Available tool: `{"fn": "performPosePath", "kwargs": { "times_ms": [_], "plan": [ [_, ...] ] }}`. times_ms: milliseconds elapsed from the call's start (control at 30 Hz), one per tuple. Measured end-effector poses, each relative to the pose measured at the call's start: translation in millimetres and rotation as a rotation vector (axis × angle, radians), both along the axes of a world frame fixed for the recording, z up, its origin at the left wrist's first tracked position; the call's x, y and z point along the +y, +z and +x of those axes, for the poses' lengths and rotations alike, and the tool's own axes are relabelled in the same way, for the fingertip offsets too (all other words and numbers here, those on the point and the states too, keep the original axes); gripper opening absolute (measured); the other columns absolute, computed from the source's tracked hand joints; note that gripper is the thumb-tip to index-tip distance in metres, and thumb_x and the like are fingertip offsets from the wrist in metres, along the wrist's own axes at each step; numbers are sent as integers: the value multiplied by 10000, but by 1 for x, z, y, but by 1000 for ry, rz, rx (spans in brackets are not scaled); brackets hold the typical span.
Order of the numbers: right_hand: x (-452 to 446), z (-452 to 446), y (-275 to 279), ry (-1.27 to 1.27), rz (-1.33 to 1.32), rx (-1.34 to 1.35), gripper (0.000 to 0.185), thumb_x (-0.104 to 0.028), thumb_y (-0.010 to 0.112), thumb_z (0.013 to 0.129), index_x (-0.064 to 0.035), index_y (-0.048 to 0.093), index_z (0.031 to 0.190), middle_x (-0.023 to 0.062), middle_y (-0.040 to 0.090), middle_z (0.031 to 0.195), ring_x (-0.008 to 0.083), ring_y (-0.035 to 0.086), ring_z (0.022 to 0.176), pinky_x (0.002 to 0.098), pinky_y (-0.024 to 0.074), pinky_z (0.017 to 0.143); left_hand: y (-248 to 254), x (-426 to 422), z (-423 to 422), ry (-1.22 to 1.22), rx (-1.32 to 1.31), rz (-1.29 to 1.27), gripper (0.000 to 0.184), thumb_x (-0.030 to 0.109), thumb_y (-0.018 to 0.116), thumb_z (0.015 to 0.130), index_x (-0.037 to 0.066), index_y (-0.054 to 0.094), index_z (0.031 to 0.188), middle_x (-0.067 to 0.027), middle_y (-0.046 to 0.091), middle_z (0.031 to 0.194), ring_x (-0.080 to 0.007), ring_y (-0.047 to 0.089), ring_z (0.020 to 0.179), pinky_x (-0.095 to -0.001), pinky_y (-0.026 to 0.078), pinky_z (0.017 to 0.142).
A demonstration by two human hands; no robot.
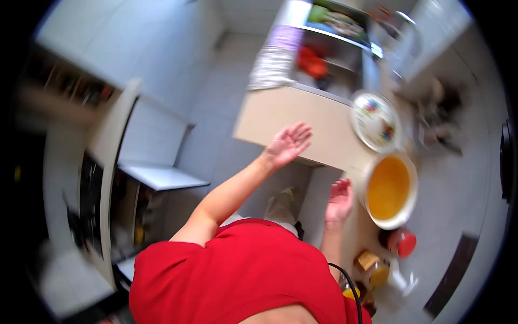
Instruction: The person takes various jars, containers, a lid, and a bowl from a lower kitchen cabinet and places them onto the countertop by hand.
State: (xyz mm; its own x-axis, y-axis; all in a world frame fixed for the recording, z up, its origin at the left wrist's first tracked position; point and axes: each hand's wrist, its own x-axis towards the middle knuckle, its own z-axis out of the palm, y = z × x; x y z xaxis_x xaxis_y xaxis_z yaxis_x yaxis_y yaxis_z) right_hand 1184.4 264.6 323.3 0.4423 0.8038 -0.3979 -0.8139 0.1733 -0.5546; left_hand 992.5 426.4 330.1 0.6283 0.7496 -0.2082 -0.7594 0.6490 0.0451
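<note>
My left hand (pixel 290 144) is stretched out over the edge of the beige countertop (pixel 302 116), palm up, fingers apart and holding nothing. Lower down on the right, my right hand (pixel 339 201) also has its palm turned up; its fingers are loosely extended, with nothing in them. Just right of it stands a white bowl (pixel 413 186) of orange-yellow liquid (pixel 387 188), apart from the hand. A white oval plate or lid with a colourful flower pattern (pixel 376 121) lies beyond the bowl, touching or close to its rim.
A sink (pixel 340 81) with something red-orange (pixel 311 62) in it lies ahead, a striped cloth (pixel 272 67) beside it. Along the right counter stand a red-lidded jar (pixel 402 243) and several small containers. At left, a cabinet flap (pixel 162 175) hangs open.
</note>
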Motion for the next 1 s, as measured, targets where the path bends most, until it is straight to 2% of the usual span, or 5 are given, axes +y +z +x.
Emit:
{"fn": "performPosePath", "kwargs": {
  "times_ms": [67,200,367,700,1000],
  "plan": [
    [17,-23,-10,162,162,-17,349,-165,342,949,9,465,1226,131,546,1183,223,520,1104,368,413,993,2,-20,-64,142,-40,11,441,311,279,970,52,413,1300,-148,437,1328,-275,382,1257,-415,291,1068],
    [45,-128,24,395,270,327,418,-167,286,961,49,329,1316,185,330,1390,282,288,1312,406,235,1106,10,-82,-196,431,-37,36,441,313,263,976,44,441,1276,-137,466,1302,-268,424,1225,-408,334,1042],
    [48,-298,43,657,340,434,438,-151,291,959,51,264,1346,185,242,1432,287,211,1341,424,164,1126,20,-175,-345,778,-66,114,440,357,264,975,91,457,1268,-98,504,1265,-242,457,1196,-382,347,1027],
    [-49,-598,63,1134,171,622,442,-137,385,921,49,329,1318,185,298,1407,292,226,1337,437,198,1115,34,-345,-558,1336,-14,90,424,334,299,971,62,449,1260,-133,461,1307,-283,411,1234,-411,324,1050],
    [-179,-803,1,1571,-136,570,436,-192,378,928,19,352,1310,165,350,1381,289,329,1287,411,289,1079,-24,-535,-702,1857,-33,-92,401,302,328,965,49,448,1252,-155,404,1351,-305,336,1285,-444,292,1066]
  ]
}}
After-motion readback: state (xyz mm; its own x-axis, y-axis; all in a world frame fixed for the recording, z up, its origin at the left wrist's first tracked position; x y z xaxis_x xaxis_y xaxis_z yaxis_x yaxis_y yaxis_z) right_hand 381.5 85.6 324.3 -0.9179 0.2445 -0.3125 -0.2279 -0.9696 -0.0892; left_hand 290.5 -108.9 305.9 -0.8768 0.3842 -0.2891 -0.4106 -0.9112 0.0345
